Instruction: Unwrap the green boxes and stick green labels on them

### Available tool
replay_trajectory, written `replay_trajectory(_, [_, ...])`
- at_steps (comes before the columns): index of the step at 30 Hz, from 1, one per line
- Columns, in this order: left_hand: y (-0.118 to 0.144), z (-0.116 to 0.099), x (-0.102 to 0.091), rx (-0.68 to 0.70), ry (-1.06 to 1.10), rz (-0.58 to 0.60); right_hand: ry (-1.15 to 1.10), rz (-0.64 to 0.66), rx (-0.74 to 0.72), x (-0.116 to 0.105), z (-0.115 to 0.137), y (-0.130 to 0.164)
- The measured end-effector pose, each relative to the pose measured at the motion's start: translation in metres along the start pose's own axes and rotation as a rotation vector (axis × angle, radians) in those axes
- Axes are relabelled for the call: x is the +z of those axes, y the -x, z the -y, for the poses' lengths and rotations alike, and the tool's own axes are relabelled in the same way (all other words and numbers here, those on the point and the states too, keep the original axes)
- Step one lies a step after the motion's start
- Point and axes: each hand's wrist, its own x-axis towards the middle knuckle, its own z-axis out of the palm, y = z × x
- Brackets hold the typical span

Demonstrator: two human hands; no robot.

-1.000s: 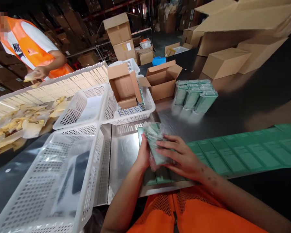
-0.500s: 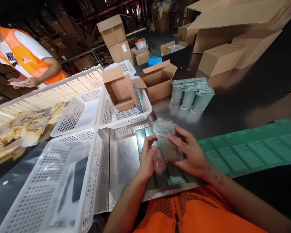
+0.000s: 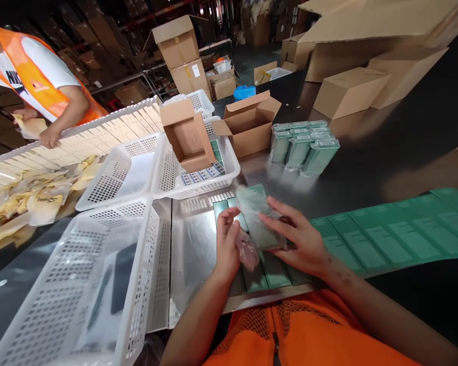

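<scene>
My right hand (image 3: 299, 236) grips a green box in a clear plastic bag (image 3: 257, 203), fingers across its face and thumb beneath. Just left of it, my left hand (image 3: 229, 239) is closed with curled fingers on a crumpled clear plastic bag (image 3: 248, 252), which bulges out beside the palm. Whether the left fingertips touch the bagged box I cannot tell. Below both hands, green boxes (image 3: 257, 278) lie side by side on the metal tabletop, partly hidden. A long row of green boxes (image 3: 385, 234) continues to the right.
Bagged green boxes (image 3: 303, 145) stand grouped beyond my hands. An open carton (image 3: 252, 127) sits by white baskets (image 3: 137, 274), one holding another carton (image 3: 189, 137). Yellowish packets (image 3: 41, 198) lie at left. A co-worker in an orange vest (image 3: 41, 76) stands behind a long row of envelopes (image 3: 133, 119).
The bagged box has shifted slightly left and up with my right hand. My left fingers have lifted off the box's near edge. The co-worker's hands have moved over the row.
</scene>
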Motion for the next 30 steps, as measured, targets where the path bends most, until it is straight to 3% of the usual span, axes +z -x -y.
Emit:
replay_trajectory(2, [-0.002, -0.009, 0.0, 0.009, 0.088, 0.002, -0.065, 0.109, -0.091, 0.006, -0.002, 0.005])
replay_trajectory(4, [-0.004, -0.013, 0.001, -0.031, 0.12, 0.05, -0.093, 0.124, -0.129, 0.014, -0.001, 0.009])
replay_trajectory(9, [0.001, -0.002, 0.001, -0.082, -0.08, 0.176, 0.04, -0.09, 0.018, 0.013, 0.006, 0.006])
replay_trajectory(12, [0.004, 0.004, 0.0, -0.075, -0.211, 0.175, 0.111, -0.239, 0.045, 0.004, 0.009, 0.001])
replay_trajectory(16, [0.001, -0.003, -0.001, -0.053, -0.044, 0.133, 0.075, -0.206, 0.009, 0.008, 0.01, 0.007])
replay_trajectory(18, [0.0, -0.008, -0.001, -0.11, 0.005, 0.121, 0.054, -0.193, -0.014, 0.017, 0.011, 0.014])
replay_trajectory(21, [0.001, -0.012, 0.001, -0.228, -0.057, 0.218, 0.073, -0.228, -0.033, 0.025, 0.013, 0.02])
replay_trajectory(24, [0.003, -0.014, 0.003, -0.237, -0.089, 0.307, 0.026, -0.25, -0.009, 0.021, 0.014, 0.019])
replay_trajectory(27, [0.005, -0.016, 0.003, -0.199, -0.112, 0.313, -0.35, -0.234, 0.156, 0.009, 0.014, 0.011])
replay_trajectory(30, [0.006, -0.017, 0.003, -0.182, -0.203, 0.363, -0.648, -0.126, 0.522, -0.004, 0.011, -0.002])
